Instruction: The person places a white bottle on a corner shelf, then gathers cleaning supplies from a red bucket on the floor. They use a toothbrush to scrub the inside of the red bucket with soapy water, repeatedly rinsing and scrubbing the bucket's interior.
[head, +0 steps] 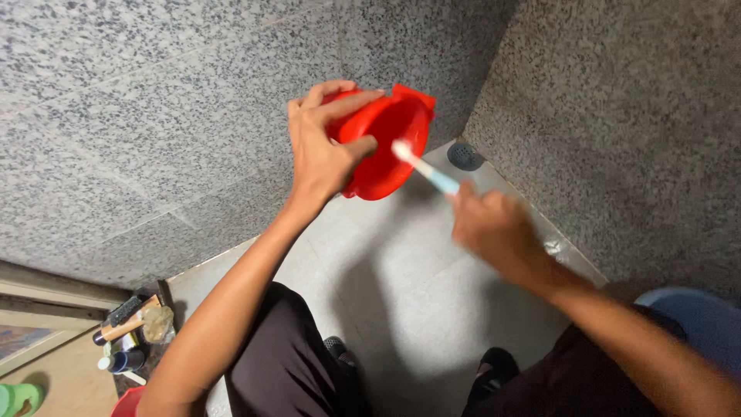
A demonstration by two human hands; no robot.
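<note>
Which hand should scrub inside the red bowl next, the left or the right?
The right hand, probably. It already holds the toothbrush, whose bristles are at the inside of the red bowl. The left hand is busy gripping the bowl's rim to hold it up.

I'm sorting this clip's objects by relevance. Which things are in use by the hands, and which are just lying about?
In use:
left hand gripping red plastic container
right hand holding toothbrush, bristles at the container

Lying about:
floor drain
bottles and brushes by the wall
blue stool
</note>
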